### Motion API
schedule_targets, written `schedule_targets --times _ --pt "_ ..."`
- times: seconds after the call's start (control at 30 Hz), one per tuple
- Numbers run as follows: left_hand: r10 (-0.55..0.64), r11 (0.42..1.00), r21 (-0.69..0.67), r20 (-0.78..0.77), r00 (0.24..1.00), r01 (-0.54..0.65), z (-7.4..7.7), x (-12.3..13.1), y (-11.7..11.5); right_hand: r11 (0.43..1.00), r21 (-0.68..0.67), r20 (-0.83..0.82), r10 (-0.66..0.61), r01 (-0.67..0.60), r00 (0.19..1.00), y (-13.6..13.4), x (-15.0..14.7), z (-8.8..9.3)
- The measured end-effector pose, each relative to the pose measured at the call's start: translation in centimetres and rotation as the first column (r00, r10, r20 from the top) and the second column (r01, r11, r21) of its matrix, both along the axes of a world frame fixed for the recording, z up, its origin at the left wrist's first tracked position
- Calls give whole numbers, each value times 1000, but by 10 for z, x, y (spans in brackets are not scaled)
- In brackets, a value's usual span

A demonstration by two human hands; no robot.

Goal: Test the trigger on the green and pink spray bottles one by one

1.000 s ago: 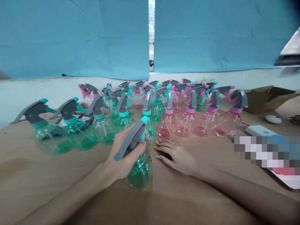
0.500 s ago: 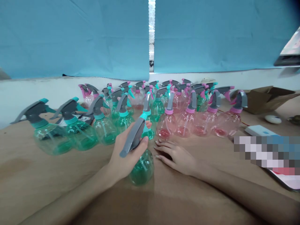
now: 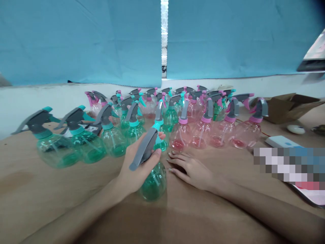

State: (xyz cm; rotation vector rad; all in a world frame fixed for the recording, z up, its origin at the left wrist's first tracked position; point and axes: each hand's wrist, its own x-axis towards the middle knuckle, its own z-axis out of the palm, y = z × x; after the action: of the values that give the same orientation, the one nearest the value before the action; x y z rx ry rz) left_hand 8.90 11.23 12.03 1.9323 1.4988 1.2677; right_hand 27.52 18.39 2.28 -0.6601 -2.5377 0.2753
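Observation:
My left hand (image 3: 138,162) is closed around the neck of a green spray bottle (image 3: 153,184) with a grey and turquoise trigger head. The bottle is at the middle of the table, its round clear body showing below the hand. To its right, my right hand (image 3: 194,169) rests on the tabletop with fingers spread, holding nothing. Just beyond the fingertips stands a pink spray bottle (image 3: 179,137) in the front row. Another green spray bottle (image 3: 161,144) is partly hidden behind the left hand's fingers.
Several green spray bottles (image 3: 88,145) line the left and several pink spray bottles (image 3: 222,134) the right, with more crowded behind. At the right are an open cardboard box (image 3: 281,110), a white box (image 3: 281,141) and a blurred-out flat item (image 3: 309,196). Blue curtains (image 3: 81,40) hang behind.

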Motion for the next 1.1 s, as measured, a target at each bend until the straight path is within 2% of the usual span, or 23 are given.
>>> schedule_targets --times 0.5,0.87,1.1 --pt "-18 1000 -18 -3 1000 18 1 0 -1 1000 8 2 3 -3 1000 -1 0 1" --pt "15 1000 -1 -54 998 -15 6 2 -3 1000 14 31 -5 5 1000 -1 0 2" --pt "-29 998 -48 -26 999 28 10 -2 -3 1000 0 4 2 -2 1000 -1 0 1"
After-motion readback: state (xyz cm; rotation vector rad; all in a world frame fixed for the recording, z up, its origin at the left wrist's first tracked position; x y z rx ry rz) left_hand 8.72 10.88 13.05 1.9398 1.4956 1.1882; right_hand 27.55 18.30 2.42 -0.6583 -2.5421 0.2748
